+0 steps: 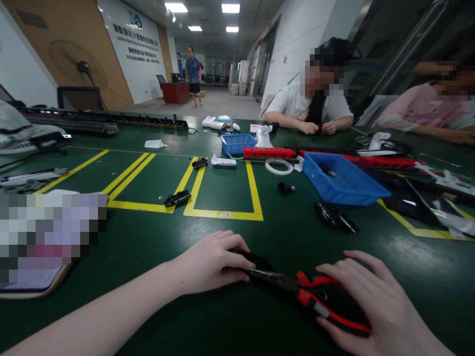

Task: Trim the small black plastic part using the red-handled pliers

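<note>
Near the front of the green table, my left hand (213,262) has its fingers closed around a small black part (259,262), mostly covered by the fingers; its exact kind is not clear. My right hand (382,299) grips the long-nose pliers (303,291) by their red and black handles, which stand somewhat spread. The jaws point left and their tip meets the black part right beside my left fingertips. Whether the jaws clamp it, I cannot tell. Beyond my hands lie a black plastic piece (178,198) and glossy black pieces (334,217).
A large blue bin (343,190) and a smaller blue bin (237,144) stand farther back. Between them are red strips (269,153) and a white ring (278,167). At left lies a blurred phone-like device (48,242). People sit across the table at right.
</note>
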{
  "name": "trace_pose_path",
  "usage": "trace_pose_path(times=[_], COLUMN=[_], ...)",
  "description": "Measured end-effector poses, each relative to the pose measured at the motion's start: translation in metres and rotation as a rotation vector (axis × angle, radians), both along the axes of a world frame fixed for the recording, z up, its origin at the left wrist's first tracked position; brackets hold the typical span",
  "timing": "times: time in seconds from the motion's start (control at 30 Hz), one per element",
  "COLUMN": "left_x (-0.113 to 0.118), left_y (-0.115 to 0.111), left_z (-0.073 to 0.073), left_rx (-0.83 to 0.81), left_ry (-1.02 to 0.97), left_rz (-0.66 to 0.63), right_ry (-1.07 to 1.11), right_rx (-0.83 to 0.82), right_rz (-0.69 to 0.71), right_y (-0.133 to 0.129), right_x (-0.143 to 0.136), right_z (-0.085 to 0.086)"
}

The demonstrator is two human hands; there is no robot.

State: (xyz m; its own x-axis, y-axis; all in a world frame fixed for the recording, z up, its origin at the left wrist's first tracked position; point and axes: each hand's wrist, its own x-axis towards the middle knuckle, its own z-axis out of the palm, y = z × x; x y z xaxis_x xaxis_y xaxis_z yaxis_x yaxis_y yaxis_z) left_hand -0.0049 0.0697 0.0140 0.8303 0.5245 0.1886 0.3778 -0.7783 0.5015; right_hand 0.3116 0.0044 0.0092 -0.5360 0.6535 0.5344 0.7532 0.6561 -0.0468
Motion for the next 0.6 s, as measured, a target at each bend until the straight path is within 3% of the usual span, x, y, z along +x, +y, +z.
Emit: trace_pose_path(times=[0.3,0.6], left_x=[-0.0009,0.0000], left_y=[-0.0010,-0.0015], left_z=[-0.0014,-0.0002], left_rx=[0.010,0.001], left_ry=[0.021,0.036], left_rz=[-0.004,0.002], right_ry=[-0.074,-0.049], right_rx=[0.003,0.016], right_rz=[0.037,0.044], right_y=[0.0019,0.0024], right_x=[0.0084,0.0081], right_z=[0.0056,0.0008])
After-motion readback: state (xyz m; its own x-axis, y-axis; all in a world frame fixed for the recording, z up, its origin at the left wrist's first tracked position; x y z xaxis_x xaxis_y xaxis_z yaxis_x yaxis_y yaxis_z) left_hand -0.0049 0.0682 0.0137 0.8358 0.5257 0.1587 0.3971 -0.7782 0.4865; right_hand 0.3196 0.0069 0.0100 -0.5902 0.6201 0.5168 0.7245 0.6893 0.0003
